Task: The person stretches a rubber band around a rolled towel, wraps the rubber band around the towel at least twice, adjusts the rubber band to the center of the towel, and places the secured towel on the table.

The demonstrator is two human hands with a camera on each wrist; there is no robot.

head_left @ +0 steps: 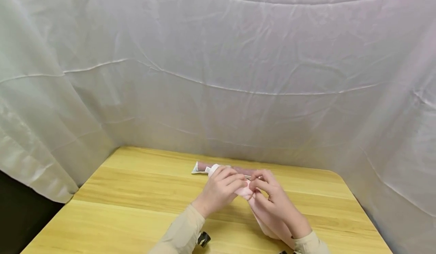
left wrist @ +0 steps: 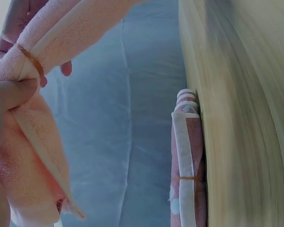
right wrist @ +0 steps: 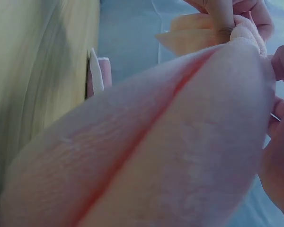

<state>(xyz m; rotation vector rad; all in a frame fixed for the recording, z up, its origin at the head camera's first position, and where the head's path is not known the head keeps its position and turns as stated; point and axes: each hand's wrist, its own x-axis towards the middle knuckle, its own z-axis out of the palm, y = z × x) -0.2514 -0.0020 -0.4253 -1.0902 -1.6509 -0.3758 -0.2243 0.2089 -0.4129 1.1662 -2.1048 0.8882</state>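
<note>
A long pink towel (head_left: 267, 220), folded into a strip, is held up slantwise over the table. Round its narrowed middle runs a thin brown rubber band (left wrist: 32, 60). My left hand (head_left: 221, 189) grips the towel beside this band, its thumb pressing on the cloth in the left wrist view. At the other side of the band, my right hand (head_left: 274, 199) pinches the towel with bent fingers. The towel's near half (right wrist: 180, 142) fills much of the right wrist view. Part of the right fingers is hidden behind the cloth.
Beyond the hands, a rolled mauve towel (left wrist: 197, 146) with white edging lies on the wooden table (head_left: 136, 186), tied with a rubber band of its own. Pale curtains (head_left: 218, 76) hang behind the table and at both sides.
</note>
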